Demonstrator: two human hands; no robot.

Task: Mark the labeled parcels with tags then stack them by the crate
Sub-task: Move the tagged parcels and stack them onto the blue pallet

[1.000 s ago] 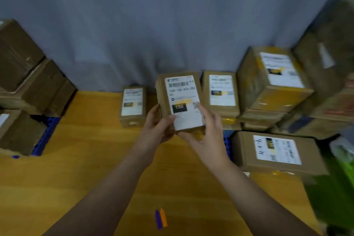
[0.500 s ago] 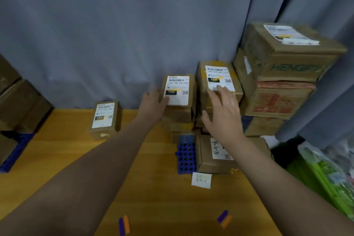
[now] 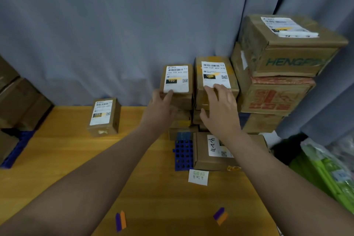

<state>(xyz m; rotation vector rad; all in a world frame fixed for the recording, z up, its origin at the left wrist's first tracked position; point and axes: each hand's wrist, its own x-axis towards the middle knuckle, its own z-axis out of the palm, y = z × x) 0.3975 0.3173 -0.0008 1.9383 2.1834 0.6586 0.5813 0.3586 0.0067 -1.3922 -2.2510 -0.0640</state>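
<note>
Behind the blue crate, with large cartons at the right, the 15H parcel bore the right hand, fingers straight. Beside it the 150 parcel sat on stacked parcels (label up), long axis toward the curtain, near end gripped by the left hand.

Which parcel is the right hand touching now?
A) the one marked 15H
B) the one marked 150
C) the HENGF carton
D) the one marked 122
A: fingers of the right hand lie on the label of the 15H parcel; the left hand holds the 150 parcel.
</note>
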